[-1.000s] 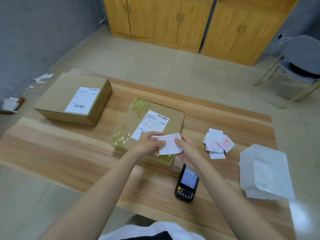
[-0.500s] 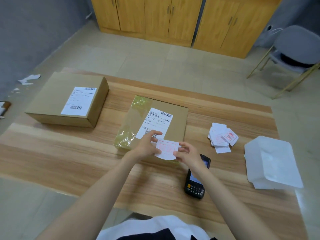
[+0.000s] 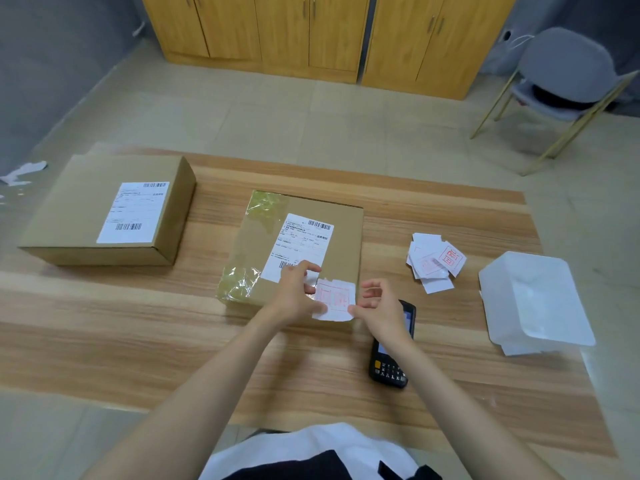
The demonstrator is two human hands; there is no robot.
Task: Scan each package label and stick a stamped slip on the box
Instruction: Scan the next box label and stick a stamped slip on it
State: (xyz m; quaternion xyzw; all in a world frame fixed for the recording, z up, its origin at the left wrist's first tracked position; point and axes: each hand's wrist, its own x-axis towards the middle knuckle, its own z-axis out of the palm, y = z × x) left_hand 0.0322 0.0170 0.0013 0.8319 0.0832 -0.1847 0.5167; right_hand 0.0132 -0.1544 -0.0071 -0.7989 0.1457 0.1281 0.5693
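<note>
A taped cardboard box (image 3: 341, 223) with a white shipping label (image 3: 299, 242) lies in the middle of the wooden table (image 3: 104, 334). A white slip with a red stamp (image 3: 335, 299) rests on the box's near right corner. My left hand (image 3: 296, 292) pinches the slip's left edge, and my right hand (image 3: 379, 306) holds its lower right corner with thumb and forefinger. A black handheld scanner (image 3: 393, 358) lies on the table under my right wrist. A second labelled box (image 3: 86, 209) sits at the left.
A loose pile of stamped slips (image 3: 434, 265) lies right of the middle box. A white plastic bin (image 3: 535, 303) stands at the table's right end. Wooden cabinets (image 3: 311, 29) and a grey chair (image 3: 568, 74) are beyond the table; paper scraps (image 3: 24, 171) litter the floor left.
The slip has come down from above the box onto its near right corner, stamp side up. Both hands followed it, and my right hand's fingers have spread apart.
</note>
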